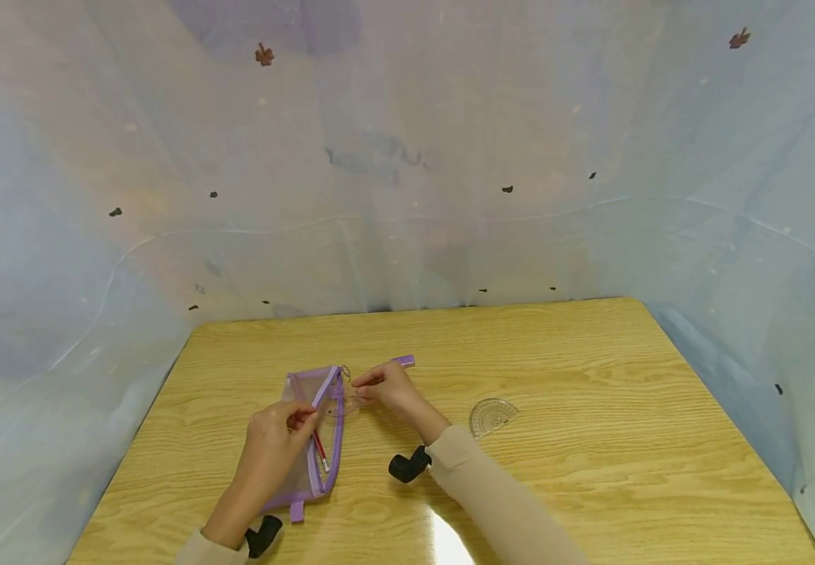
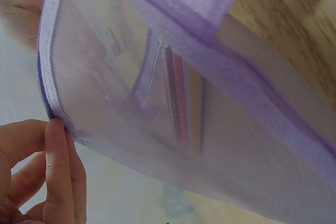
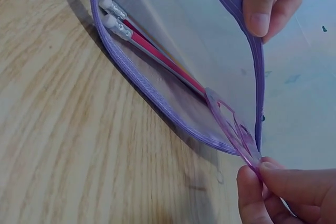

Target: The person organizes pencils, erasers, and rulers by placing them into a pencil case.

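A purple mesh zip pouch [image 1: 294, 475] lies on the left part of the table, its zip undone. My left hand [image 1: 276, 435] pinches one edge of the opening between thumb and fingers and lifts it from the other edge. Two red pencils [image 3: 168, 66] with white erasers lie inside. In the right wrist view my right hand [image 3: 289, 192] pinches the corner of a clear, purple-tinted set square [image 3: 231, 124], whose far end reaches through the mouth of the pouch, over the pencils. The left wrist view shows the pencils [image 2: 178, 93] through the mesh.
A clear protractor [image 1: 493, 416] lies on the table right of my right hand. Behind that hand a flat purple piece [image 1: 404, 361] shows, partly hidden by it. Pale patterned fabric [image 1: 407, 157] hangs at the back and sides of the wooden table [image 1: 591, 471].
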The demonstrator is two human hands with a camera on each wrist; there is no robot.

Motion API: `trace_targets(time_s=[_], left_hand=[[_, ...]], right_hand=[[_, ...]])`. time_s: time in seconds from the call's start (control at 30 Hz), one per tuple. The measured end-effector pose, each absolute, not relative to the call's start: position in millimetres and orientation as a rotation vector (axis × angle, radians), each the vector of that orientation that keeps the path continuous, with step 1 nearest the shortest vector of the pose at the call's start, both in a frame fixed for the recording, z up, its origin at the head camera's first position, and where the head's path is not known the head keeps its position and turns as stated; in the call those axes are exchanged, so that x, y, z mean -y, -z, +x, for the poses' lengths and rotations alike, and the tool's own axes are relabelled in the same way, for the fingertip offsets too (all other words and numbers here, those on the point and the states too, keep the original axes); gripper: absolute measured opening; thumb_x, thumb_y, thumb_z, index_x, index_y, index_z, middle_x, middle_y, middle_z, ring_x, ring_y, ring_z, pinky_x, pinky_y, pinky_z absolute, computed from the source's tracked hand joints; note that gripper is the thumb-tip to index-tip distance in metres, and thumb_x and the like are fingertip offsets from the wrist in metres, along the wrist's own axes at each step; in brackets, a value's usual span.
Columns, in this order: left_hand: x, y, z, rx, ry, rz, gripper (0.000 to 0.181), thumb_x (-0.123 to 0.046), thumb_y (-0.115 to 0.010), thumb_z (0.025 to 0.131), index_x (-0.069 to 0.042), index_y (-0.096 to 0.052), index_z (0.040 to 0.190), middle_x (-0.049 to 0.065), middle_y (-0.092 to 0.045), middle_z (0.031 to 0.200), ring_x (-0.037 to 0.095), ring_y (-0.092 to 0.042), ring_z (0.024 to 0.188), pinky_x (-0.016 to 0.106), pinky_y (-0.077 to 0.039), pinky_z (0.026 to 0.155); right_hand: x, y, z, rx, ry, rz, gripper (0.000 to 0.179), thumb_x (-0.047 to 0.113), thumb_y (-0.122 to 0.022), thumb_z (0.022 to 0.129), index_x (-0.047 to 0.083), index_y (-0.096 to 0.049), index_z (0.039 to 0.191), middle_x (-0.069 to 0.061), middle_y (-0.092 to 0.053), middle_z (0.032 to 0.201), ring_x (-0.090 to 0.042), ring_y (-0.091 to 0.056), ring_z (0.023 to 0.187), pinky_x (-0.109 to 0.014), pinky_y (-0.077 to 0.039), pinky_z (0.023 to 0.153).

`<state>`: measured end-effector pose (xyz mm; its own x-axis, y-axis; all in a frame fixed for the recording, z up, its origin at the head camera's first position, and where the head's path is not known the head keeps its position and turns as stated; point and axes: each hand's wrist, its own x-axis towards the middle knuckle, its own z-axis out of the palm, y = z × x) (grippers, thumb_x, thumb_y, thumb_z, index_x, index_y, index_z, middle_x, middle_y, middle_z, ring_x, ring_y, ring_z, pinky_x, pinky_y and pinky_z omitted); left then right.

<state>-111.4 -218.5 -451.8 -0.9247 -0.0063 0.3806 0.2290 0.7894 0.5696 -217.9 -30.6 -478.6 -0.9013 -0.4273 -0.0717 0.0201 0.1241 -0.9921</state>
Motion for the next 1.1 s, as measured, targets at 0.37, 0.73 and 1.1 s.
trace_targets(time_s=[0.37, 0.73, 1.1], left_hand=[[219, 450, -111, 2.621, 0.904, -0.159, 0.005, 0.003, -0.078, 0.083, 0.002, -0.075, 0.087, 0.002, -0.067, 0.074, 0.009, -0.061, 0.065, 0.021, -0.052, 0.055], [219, 449, -110, 2.624, 0.901, -0.17, 0.006, 0.004, -0.077, 0.083, 0.002, -0.074, 0.088, 0.003, -0.067, 0.075, 0.01, -0.062, 0.066, 0.021, -0.053, 0.056], [219, 449, -110, 2.61, 0.898, -0.194, 0.007, 0.005, -0.078, 0.082, 0.002, -0.074, 0.088, 0.003, -0.067, 0.075, 0.01, -0.062, 0.066, 0.021, -0.053, 0.056]], right_hand=[[38, 482, -217, -2.038, 1.903, -0.364, 0.015, -0.017, -0.061, 0.09, -0.021, -0.065, 0.104, -0.032, -0.066, 0.102, -0.042, -0.068, 0.092, -0.052, -0.056, 0.085], [43, 481, -213, -2.003, 1.946, -0.303, 0.014, -0.015, -0.064, 0.089, -0.018, -0.068, 0.102, -0.027, -0.069, 0.098, -0.032, -0.07, 0.088, -0.043, -0.059, 0.082], [42, 453, -198, -1.981, 1.987, -0.295, 0.017, -0.018, -0.061, 0.089, -0.025, -0.063, 0.105, -0.038, -0.064, 0.104, -0.048, -0.066, 0.098, -0.051, -0.055, 0.087]])
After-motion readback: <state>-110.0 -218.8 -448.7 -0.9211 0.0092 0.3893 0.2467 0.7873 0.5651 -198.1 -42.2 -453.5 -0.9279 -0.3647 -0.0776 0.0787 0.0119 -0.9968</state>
